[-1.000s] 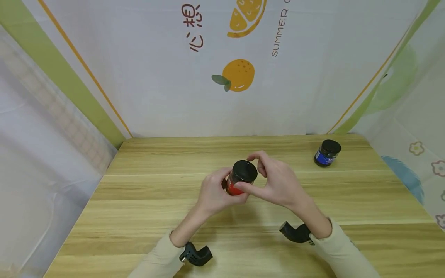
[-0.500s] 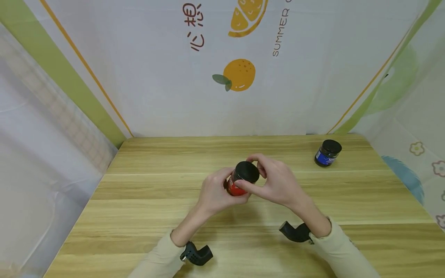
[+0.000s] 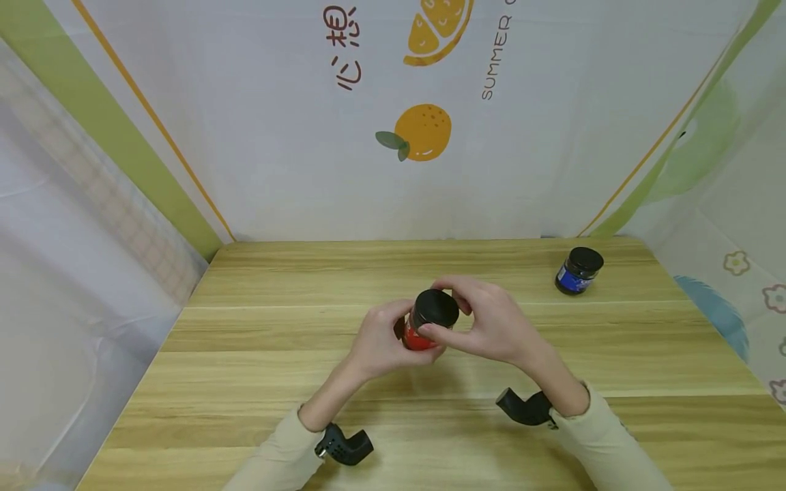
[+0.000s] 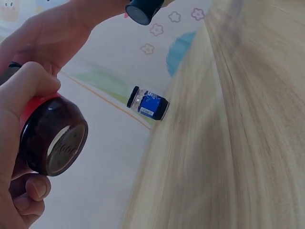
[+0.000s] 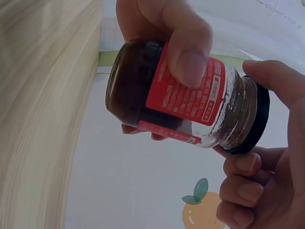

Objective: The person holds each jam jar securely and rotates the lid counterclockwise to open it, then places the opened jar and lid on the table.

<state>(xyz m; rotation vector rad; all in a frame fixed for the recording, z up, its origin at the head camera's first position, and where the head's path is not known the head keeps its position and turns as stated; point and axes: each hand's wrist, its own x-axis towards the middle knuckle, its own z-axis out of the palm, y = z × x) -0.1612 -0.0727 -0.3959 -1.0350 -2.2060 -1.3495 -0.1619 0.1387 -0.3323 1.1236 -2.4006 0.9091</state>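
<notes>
A glass jar point(image 5: 190, 95) with a red label and dark contents is held up over the table, tilted. My left hand point(image 3: 382, 342) grips its body, the thumb across the label in the right wrist view. The left wrist view shows the dark underside of this jar point(image 4: 55, 136). My right hand point(image 3: 494, 326) pinches the black lid point(image 3: 437, 307) at its rim, thumb on one side and curled fingers on the other. The lid sits on the jar's mouth.
A second jar point(image 3: 577, 273) with a blue label and black lid stands upright at the table's back right. The wooden table point(image 3: 276, 382) meets a printed cloth point(image 3: 295, 170) behind it. Black wrist devices point(image 3: 344, 444) are strapped to both wrists.
My right hand's fingers have closed in on the lid's rim, the index finger shifting slightly left and down. The jar has dipped a little toward me in the left hand.
</notes>
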